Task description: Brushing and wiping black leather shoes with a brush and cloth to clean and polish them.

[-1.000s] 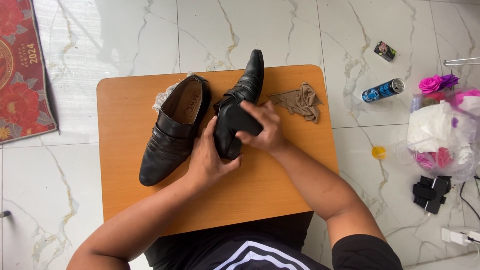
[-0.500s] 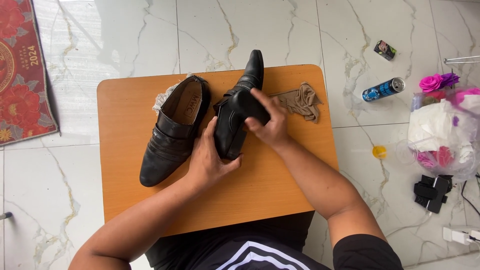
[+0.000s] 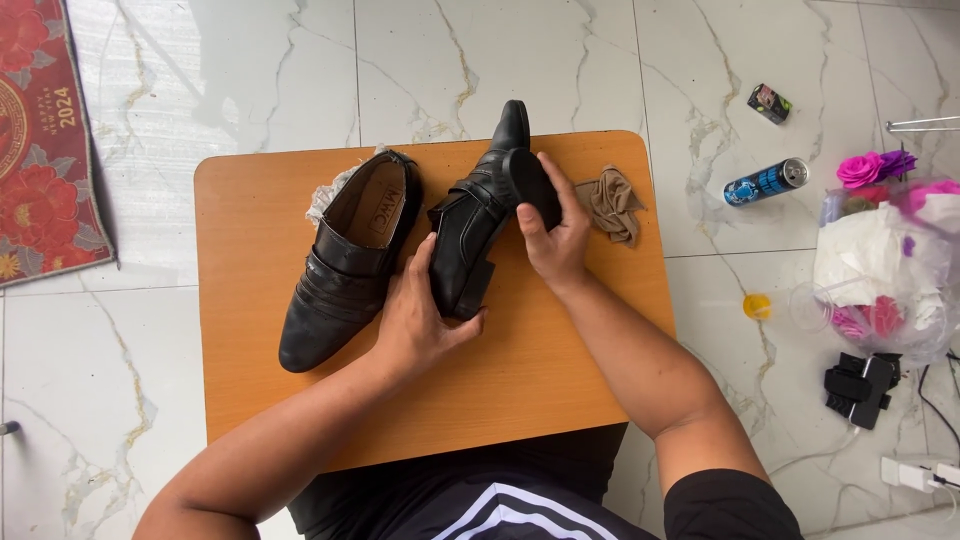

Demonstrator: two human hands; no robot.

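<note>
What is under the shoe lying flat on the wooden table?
White crumpled paper pokes out from under the flat shoe at its heel end. How far the paper extends beneath is hidden.

Black leather shoe (image 3: pixel 478 215) with a dull sheen — smooth wooden table (image 3: pixel 260 330), soft tan cloth (image 3: pixel 612 203), glossy marble floor (image 3: pixel 250 80).

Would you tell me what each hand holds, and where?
Left hand grips the black leather shoe at its heel; right hand presses a black brush against it.

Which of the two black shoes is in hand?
The right-hand shoe, tipped on its side: the left hand grips its heel end, the right hand presses a black pad on it. The other shoe lies sole-down, untouched.
</note>
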